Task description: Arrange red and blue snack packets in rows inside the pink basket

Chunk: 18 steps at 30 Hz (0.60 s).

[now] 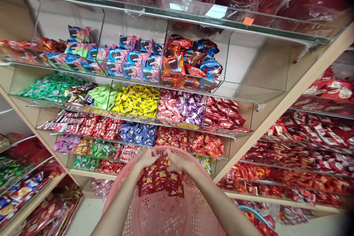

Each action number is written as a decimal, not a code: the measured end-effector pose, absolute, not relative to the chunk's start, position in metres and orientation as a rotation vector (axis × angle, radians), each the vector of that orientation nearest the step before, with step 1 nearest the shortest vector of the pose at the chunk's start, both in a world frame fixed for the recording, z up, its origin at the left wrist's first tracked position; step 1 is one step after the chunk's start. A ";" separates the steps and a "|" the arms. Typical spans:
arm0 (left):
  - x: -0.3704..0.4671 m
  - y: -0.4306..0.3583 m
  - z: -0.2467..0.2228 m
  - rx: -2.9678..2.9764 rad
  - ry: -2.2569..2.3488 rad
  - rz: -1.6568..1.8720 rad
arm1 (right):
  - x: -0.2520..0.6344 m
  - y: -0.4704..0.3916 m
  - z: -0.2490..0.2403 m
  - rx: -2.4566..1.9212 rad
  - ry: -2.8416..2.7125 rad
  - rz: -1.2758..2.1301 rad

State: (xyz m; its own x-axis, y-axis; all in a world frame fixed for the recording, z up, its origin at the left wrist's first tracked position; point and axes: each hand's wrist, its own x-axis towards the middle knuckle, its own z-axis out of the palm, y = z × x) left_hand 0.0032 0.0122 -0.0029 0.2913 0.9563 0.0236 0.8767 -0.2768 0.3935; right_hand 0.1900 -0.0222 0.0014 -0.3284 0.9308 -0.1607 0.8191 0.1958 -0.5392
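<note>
My dark red packets (pixel 161 179), small, flat and glossy with orange and pale print, hang in a bunch from my left grip (pixel 151 158) and my right grip (pixel 174 162), side by side and overlapping, lower edges toward me. They look sealed. They are over the pink basket (pixel 163 210), round, with small holes through its wall, its mouth open upward beneath my 2 forearms.
</note>
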 end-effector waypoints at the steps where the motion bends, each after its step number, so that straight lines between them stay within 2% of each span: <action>1: 0.003 0.012 -0.003 2.260 1.669 0.369 | 0.188 -0.020 0.005 -1.686 -2.416 0.697; 6: 0.004 0.012 -0.004 2.258 1.661 0.388 | 0.179 -0.015 0.013 -1.533 -2.692 0.375; 18: 0.002 0.013 -0.006 2.247 1.656 0.392 | 0.177 -0.026 0.007 -1.603 -2.664 0.321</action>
State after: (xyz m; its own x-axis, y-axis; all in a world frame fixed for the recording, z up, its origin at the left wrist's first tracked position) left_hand 0.0024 0.0132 -0.0062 0.2900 0.9566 0.0301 0.8683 -0.2762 0.4120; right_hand 0.1771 -0.0260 0.0068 -0.4738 0.8759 -0.0917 0.8726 0.4528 -0.1832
